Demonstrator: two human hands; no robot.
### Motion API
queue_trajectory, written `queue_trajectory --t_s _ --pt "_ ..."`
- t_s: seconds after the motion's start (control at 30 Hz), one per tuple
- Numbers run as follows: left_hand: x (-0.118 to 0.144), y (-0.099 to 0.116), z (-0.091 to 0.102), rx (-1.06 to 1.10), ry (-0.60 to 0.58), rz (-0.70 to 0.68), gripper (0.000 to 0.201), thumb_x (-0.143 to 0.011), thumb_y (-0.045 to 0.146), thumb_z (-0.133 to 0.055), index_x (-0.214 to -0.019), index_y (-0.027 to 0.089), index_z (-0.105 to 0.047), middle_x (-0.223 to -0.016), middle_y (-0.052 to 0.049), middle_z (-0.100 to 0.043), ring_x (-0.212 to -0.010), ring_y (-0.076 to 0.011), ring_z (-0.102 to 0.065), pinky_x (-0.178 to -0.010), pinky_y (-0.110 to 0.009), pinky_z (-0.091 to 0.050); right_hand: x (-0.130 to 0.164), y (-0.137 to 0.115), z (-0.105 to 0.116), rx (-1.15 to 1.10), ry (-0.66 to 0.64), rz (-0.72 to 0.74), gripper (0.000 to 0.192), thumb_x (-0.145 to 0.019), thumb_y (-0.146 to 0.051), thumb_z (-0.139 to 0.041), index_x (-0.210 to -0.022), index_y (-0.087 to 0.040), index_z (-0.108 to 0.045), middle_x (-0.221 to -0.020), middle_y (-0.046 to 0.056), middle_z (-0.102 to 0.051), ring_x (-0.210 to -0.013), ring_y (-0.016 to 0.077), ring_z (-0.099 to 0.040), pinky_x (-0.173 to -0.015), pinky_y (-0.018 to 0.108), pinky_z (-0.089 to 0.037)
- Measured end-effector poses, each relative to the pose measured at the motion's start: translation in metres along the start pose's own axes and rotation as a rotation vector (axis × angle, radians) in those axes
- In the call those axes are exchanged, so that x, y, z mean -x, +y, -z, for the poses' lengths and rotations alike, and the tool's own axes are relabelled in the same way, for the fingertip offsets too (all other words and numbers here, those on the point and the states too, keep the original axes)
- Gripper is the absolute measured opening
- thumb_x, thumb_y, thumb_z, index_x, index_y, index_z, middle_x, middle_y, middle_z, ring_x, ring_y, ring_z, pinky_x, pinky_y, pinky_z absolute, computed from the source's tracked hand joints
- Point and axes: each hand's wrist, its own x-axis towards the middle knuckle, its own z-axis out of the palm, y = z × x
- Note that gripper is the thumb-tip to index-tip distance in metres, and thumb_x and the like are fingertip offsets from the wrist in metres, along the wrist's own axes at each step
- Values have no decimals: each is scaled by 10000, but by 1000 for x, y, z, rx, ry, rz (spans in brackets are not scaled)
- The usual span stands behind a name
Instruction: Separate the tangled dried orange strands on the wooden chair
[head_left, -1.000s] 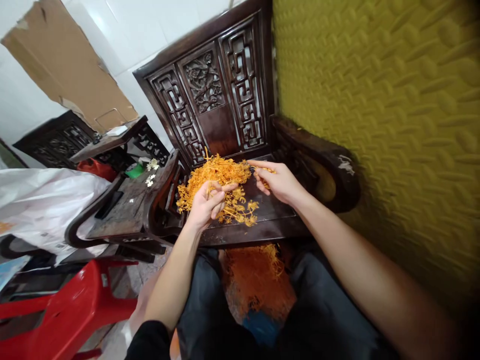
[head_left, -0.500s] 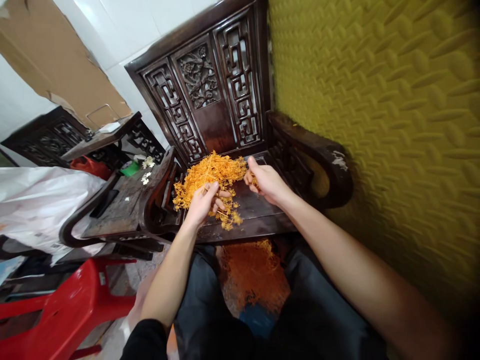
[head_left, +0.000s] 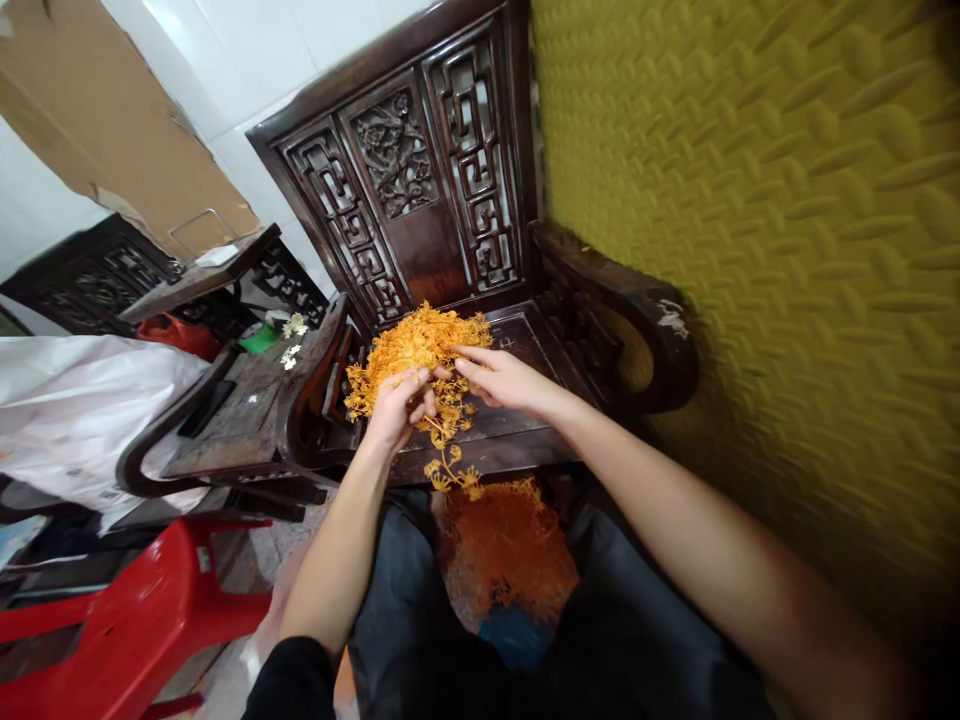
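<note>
1. Right hand [head_left: 491, 378] has moved left in the frame, close to the left hand [head_left: 399, 408].
2. Left hand pinches an orange sprig [head_left: 441, 432], drooping past the seat [head_left: 517, 428] edge, centre.
3. Right hand nears the pile [head_left: 420, 338], mid-frame; its grip cannot be told.

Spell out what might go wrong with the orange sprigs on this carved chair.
The orange sprig seemingly hanging from the left hand reaches the front edge of the seat, so bits might drop to the floor. The right hand is close to the tangled orange pile; its fingers could snag neighbouring stems.
</note>
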Motion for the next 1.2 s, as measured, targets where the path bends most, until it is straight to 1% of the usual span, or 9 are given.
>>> queue_trajectory --t_s 0.1,0.2,0.33,0.5,0.8,0.93,1.03,1.1,1.2 --pt "3 1 2 -63 -39 -5 370 -849 473 -701 -690 140 -676 -458 -27 -556 -363 -65 -341 -401 -224 -141 1 -7 -1 -148 -69 -51 588 -871 -678 -608 -1200 -192 -632 -550 -93 -358 -431 70 -269 -416 208 -171" --pt "6 -1 -1 -170 -91 -1 389 -879 449 -676 -636 152 -616 -471 -27 -573 -363 -70 -379 -399 -222 -178 -1 -9 -5 -141 -32 -1 539 -881 -709 -561 -1024 -194 -632 -550 -85 -342 -438 75 -251 -424 222 -180" --pt "8 -4 -11 -216 -96 -49 342 -885 417 -690 -714 192 -498 -545 -6 -644 -385 -84 -497 -428 -199 -301 -7 -2 -14 110 193 144 456 -885 -641 -581 -829 -190 -612 -600 -34 -473 -561 121 -408 -527 248 -332" --pt "9 -5 -16 51 6 -106 427 -845 388 -744 -839 242 -342 -614 62 -663 -342 -80 -511 -381 -166 -264 -9 2 -15 246 363 208 387 -931 -546 -525 -751 -205 -562 -649 7 -551 -704 177 -509 -626 276 -380" --pt "2 -8 -21 165 261 -353 280 -835 254 -667 -829 231 -389 -421 112 -485 -278 -63 -376 -347 -161 -191 -13 2 -20 235 527 275 382 -939 -512 -520 -714 -204 -535 -664 17 -562 -713 179 -518 -640 282 -363" --pt "-9 -6 -17 61 133 -237 266 -878 363 -678 -990 230 -477 -477 96 -557 -295 -66 -348 -349 -176 -190 -18 1 -10 226 629 321 376 -952 -498 -509 -720 -202 -531 -685 19 -572 -705 174 -515 -656 288 -365" --pt "-10 -5 -10 -110 9 -117 341 -908 506 -649 -980 186 -558 -550 33 -623 -334 -60 -357 -360 -192 -204 -16 -2 2 279 520 351 382 -952 -496 -525 -714 -198 -543 -685 14 -577 -709 172 -522 -677 290 -371" --pt "-9 -6 -10 -185 75 -145 389 -912 543 -634 -824 172 -558 -531 14 -609 -363 -56 -374 -381 -194 -225 -12 -3 4 328 456 351 377 -948 -480 -538 -703 -193 -549 -685 10 -583 -703 166 -524 -688 291 -371" --pt "-6 -9 -18 -202 266 -253 389 -923 502 -631 -743 161 -576 -471 21 -557 -389 -62 -410 -414 -192 -262 -9 -3 -2 374 499 323 357 -947 -430 -542 -685 -188 -550 -679 10 -592 -685 159 -525 -687 291 -366"
